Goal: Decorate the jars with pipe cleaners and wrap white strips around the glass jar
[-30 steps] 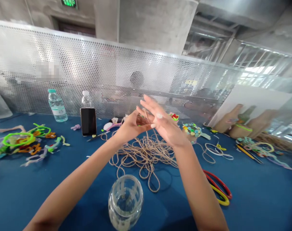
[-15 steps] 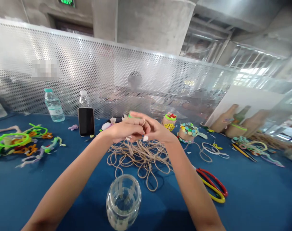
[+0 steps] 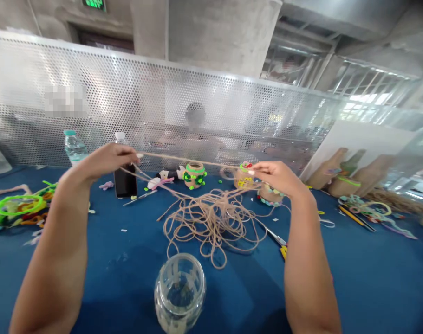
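A length of brown twine (image 3: 186, 159) stretches almost level between my two hands. My left hand (image 3: 115, 157) pinches one end of this span, in front of the bottles and phone. My right hand (image 3: 276, 175) pinches the other end near the decorated jars at the back. Below the span, a loose tangle of the same twine (image 3: 213, 218) lies on the blue table (image 3: 127, 260), and strands run up from it to both hands. An open glass jar (image 3: 179, 292) stands upright at the near edge, between my forearms.
Behind my left hand are a phone (image 3: 125, 182) and two bottles. Colourful pipe cleaners (image 3: 21, 205) lie at left. Scissors (image 3: 279, 241) lie by my right forearm. A green-trimmed jar (image 3: 194, 175) stands before the perforated metal screen (image 3: 145, 102); painted bottles lean at right.
My hands were together above the tangle and have moved wide apart, with twine now stretched between them. The twine heap has shifted slightly, and the scissors' blades now show.
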Motion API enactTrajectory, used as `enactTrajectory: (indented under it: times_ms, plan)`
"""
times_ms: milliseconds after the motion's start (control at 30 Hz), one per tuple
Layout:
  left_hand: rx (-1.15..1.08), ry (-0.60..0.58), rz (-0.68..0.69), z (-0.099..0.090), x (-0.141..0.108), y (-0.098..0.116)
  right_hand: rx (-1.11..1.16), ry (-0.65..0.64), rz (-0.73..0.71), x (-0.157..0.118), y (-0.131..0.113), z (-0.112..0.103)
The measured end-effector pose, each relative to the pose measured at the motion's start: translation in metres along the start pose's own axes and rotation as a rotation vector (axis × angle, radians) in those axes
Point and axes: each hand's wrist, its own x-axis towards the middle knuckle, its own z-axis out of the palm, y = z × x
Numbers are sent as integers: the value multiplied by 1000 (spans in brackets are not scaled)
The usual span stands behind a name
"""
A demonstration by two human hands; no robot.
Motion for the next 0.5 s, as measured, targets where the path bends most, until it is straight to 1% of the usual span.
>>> enactTrajectory:
  times_ms: [33,67,133,167,233,267,333,367,433,500]
  plan:
    - [-31,62,-28,-4,-1,-6,-26,86,39,0,9,-7]
    - [-120,112,-54,-8,-3,-10,-26,144,67,-1,18,-12]
    - [-388,197,-99,-13,-9,-13,21,186,106,-3,31,-21]
    - [-543,222,-106,-16,-13,-13,44,190,117,-4,36,-24]
    - [-815,217,-99,-23,-22,-10,40,193,131,-8,43,-30]
    - [-907,223,-85,-27,-27,-10,-2,213,149,-10,45,-34]
    - [-1044,269,-65,-35,-33,-13,-125,301,203,-15,49,-43]
    - [-1086,313,-57,-39,-35,-17,-192,362,239,-18,52,-49]
    - [-1082,415,-36,-46,-34,-30,-304,491,307,-24,56,-63]
    - [-939,460,-121,-53,-27,-45,-375,586,359,-29,61,-78]
